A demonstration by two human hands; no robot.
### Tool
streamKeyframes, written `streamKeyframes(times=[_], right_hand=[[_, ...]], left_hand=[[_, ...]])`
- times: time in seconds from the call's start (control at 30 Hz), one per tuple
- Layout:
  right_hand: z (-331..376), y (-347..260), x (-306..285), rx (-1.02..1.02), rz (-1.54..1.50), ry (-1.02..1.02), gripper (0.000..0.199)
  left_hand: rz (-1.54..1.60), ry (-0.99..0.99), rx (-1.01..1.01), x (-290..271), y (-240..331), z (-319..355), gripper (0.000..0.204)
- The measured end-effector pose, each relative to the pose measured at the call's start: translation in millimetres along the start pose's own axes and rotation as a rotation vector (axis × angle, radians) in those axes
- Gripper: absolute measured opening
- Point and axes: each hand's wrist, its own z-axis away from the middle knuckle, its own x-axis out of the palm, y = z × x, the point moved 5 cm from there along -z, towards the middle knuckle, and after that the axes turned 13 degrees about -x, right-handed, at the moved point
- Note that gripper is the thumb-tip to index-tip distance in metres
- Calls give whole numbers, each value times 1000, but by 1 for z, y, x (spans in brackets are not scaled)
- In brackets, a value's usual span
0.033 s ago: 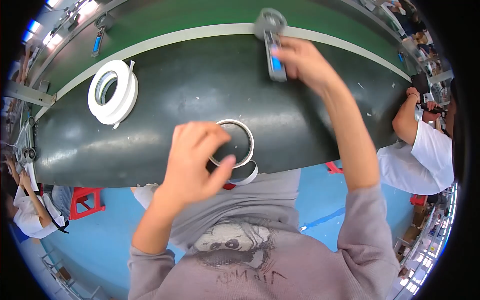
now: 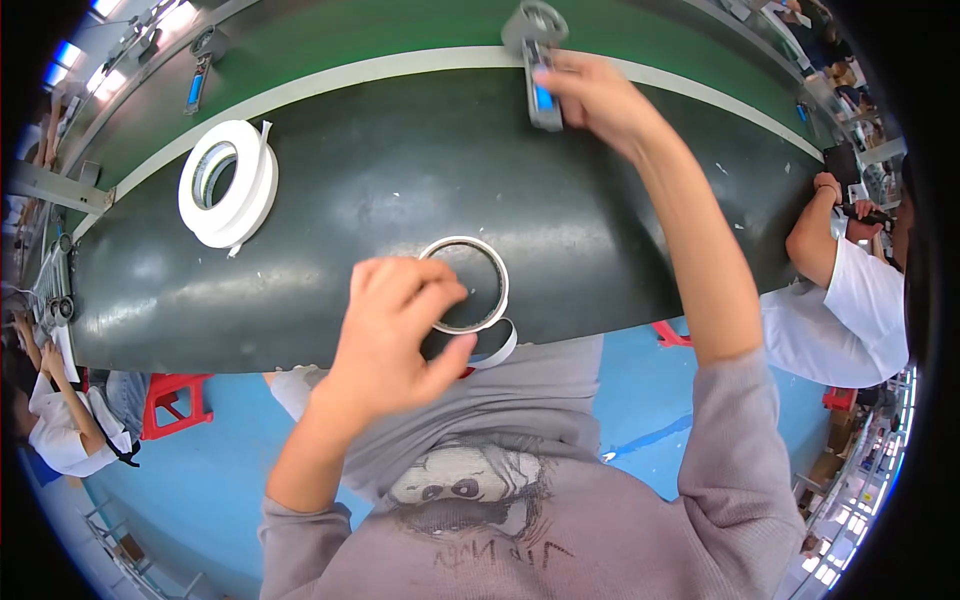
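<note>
While the right hand (image 2: 597,103) holds the fan (image 2: 535,62) by the far white strip (image 2: 420,62), the left hand (image 2: 385,330) hangs beside the tape (image 2: 503,290).
I think this step is handling the fan at the far side, and the next move calls for a firm, careful pinch so it can't slip. Its round head points far, a bit left; its handle end points near, so its long way runs far to near. The right thumb and fingers are pinched on the handle. I can't tell if the fan rests on anything. The left thumb and fingers are apart; I can't tell if they touch the tape.
</note>
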Motion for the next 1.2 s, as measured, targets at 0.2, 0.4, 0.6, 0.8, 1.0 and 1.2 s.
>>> streamKeyframes(times=[0.2, 0.4, 0.6, 0.8, 1.0, 1.2], right_hand=[[-88, 21, -58, -117, 169, 485, 90], [30, -24, 39, -332, 254, 229, 33], [113, -4, 47, -381, 298, 151, 25], [117, 6, 47, -354, 241, 204, 17], [120, 5, 46, -360, 261, 208, 15], [122, 3, 53, -370, 278, 197, 12]], left_hand=[[-208, 32, 88, 26, -1, 23, 14], [160, -7, 146, 8, 14, 76, 10], [300, -488, -315, 56, -33, 122, 9], [188, -160, -615, 124, -171, 104, 17], [-192, 26, -200, 145, -173, 81, 21], [-257, -298, -279, 170, -151, 70, 26]])
